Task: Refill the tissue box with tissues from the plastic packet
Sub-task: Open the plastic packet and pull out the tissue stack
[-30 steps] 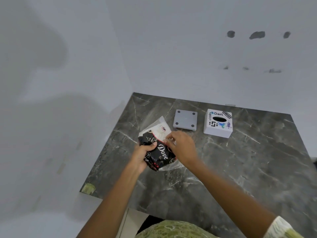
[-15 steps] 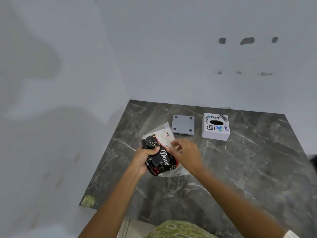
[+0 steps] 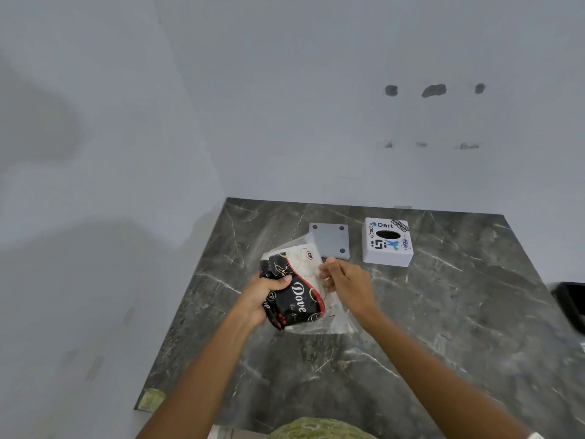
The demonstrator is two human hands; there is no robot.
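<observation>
Both hands on the tissue packet [image 3: 292, 291] above the counter [image 3: 443, 327].
Left hand [image 3: 262, 296] grips its side; right hand [image 3: 345, 282] pinches its plastic edge.

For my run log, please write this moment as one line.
left hand holds tissue packet | right hand pinches its plastic | tissue box untouched

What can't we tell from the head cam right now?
- Whether the tissue packet is open: the right hand covers its edge.
- Whether the tissue box holds anything: its slot is just dark.
- What the dark object at far right is: cut off by the frame edge.
- What the left hand fingers do behind the packet: hidden.
</observation>
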